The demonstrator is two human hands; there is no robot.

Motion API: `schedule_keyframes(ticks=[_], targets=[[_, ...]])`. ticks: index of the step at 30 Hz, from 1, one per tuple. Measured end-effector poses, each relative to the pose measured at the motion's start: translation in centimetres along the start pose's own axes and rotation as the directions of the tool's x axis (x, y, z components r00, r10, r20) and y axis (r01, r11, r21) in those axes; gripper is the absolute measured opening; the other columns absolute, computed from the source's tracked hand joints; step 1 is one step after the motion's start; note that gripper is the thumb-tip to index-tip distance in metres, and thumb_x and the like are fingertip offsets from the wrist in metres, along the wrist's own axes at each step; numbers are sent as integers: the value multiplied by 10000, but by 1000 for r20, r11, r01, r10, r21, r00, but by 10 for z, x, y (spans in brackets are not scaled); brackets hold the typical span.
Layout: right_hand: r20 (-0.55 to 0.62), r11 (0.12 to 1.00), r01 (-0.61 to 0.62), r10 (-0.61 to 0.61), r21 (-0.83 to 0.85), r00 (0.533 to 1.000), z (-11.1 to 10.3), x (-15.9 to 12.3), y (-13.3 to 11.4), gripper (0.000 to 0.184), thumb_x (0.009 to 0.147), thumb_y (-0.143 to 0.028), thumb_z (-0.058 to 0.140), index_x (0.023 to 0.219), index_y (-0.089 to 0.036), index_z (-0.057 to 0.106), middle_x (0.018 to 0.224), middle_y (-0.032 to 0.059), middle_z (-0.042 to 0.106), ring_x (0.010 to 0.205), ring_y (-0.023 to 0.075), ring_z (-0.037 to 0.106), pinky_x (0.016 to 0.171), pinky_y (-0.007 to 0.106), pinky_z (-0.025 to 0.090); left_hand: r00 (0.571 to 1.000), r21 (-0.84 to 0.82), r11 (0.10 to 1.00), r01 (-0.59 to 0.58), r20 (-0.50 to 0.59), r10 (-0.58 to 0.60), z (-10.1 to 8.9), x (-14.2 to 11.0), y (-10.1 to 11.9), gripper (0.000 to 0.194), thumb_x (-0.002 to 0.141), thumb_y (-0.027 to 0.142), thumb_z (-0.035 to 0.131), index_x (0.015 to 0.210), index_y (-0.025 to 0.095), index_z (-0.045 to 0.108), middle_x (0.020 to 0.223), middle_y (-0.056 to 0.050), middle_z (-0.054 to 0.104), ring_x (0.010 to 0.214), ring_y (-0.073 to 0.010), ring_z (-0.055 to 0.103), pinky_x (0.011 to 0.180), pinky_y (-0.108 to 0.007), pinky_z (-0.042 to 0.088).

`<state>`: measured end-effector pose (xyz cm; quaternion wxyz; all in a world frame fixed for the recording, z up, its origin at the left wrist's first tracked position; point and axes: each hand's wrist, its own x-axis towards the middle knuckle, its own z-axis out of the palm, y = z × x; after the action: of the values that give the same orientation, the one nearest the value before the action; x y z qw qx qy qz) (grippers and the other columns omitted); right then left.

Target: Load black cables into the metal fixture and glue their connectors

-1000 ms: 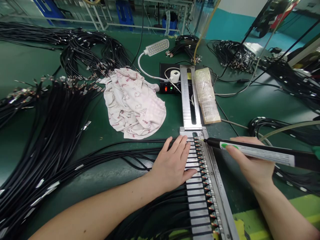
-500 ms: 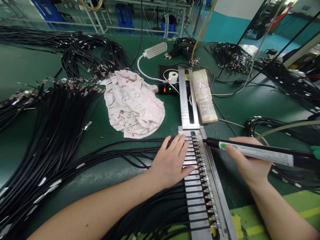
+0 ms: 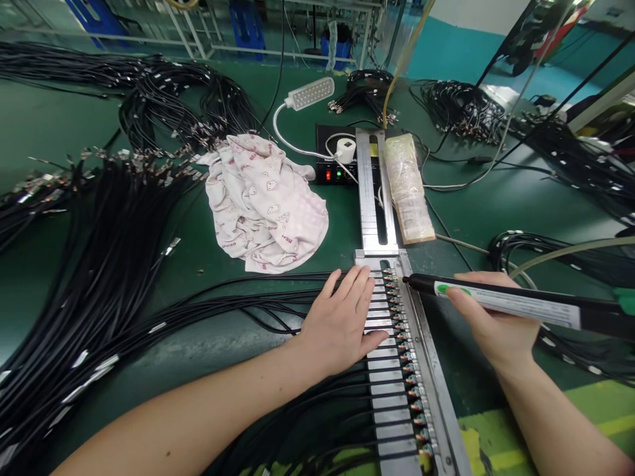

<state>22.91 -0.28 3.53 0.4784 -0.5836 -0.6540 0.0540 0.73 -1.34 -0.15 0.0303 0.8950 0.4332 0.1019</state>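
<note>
My left hand [image 3: 340, 324] lies flat with fingers spread over black cables [image 3: 268, 301] and the metal fixture bar [image 3: 389, 383]. The cables lie side by side across the bar, and their small metal connector ends [image 3: 407, 367] line up along its right side. My right hand [image 3: 501, 317] is closed around a thick, black, pen-shaped tool [image 3: 516, 304] with a white label and a green mark. Its narrow dark tip points left, close to the topmost connectors; whether it touches them I cannot tell. The tool's rear end runs out at the right edge.
A crumpled printed cloth [image 3: 268, 205] lies left of the fixture. Behind it stand a lamp [image 3: 311, 94] and a black box [image 3: 327, 175] with lit switches. A plastic-wrapped block [image 3: 407, 188] sits beside the fixture's upper arm. Cable bundles [image 3: 124, 231] cover the left side, others the right.
Both hands and the tool hold nearly the same position. The view has shifted slightly, with the background a little higher and farther right.
</note>
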Motion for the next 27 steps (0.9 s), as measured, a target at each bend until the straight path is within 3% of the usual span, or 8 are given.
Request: schedule_keyframes(ticks=[17,27], targets=[[-2,1000,-7,7,-29,1000,-2,1,-1,142,646,-294,704,725,-206,625,657,-4,649,543,156,602,497,292,510,1000,-10,1000,4,-11,-4,1,0,0,699,918,561,195,1363,44,353,1462,-145,301,1362,-271,222,1110,-460,178],[21,999,-40,40,-6,999,-3,-1,-1,118,663,-280,702,752,-259,629,675,2,639,550,166,587,487,305,496,1000,-3,1000,-2,-15,2,1,0,0,697,916,561,218,1360,42,355,1457,-149,309,1353,-274,238,1105,-464,192]])
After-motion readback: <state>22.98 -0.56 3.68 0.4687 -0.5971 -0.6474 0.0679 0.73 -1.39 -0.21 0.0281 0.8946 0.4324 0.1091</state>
